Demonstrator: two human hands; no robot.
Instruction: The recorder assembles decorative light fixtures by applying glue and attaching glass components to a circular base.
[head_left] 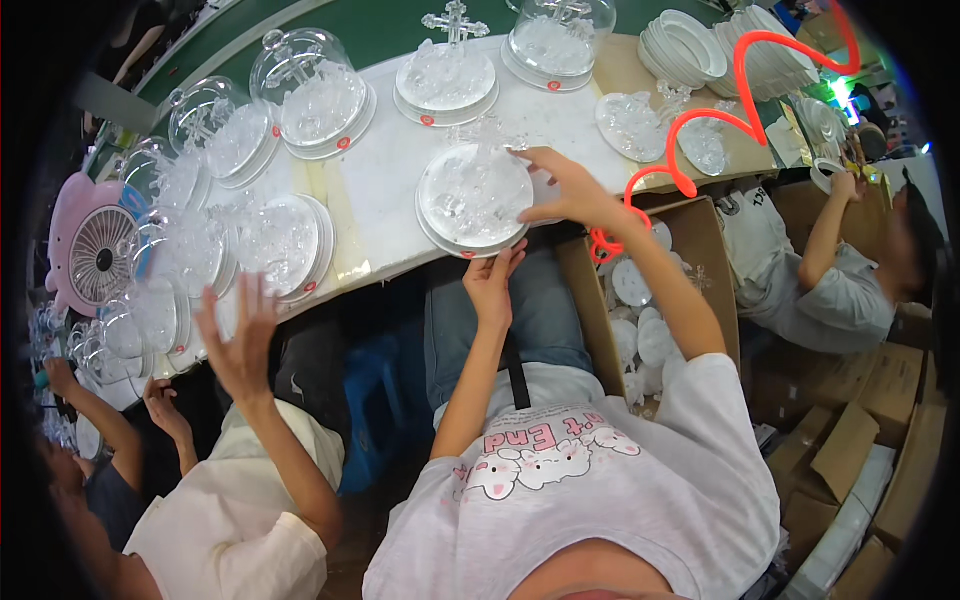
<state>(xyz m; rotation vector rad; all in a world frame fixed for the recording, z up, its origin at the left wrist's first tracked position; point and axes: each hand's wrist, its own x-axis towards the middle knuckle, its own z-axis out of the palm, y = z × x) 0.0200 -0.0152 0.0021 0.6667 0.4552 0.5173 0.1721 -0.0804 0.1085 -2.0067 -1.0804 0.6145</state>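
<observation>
Left hand point(492, 285) raised palm up, fingers point(515, 255) spread, right hand point(570, 190) reaching forward, fingers curled, both forearms bare, elbows bent

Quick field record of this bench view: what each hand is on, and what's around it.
left hand: fingertips at near rim of round white base, at table edge
right hand: on far right rim of same base
round white base: holds clear crystal ornament
behind: domed bases, undomed cross ornament
right: stacked white plates, cardboard box of white discs
left: pink fan
co-workers: a raised hand at left, a person seated right
</observation>
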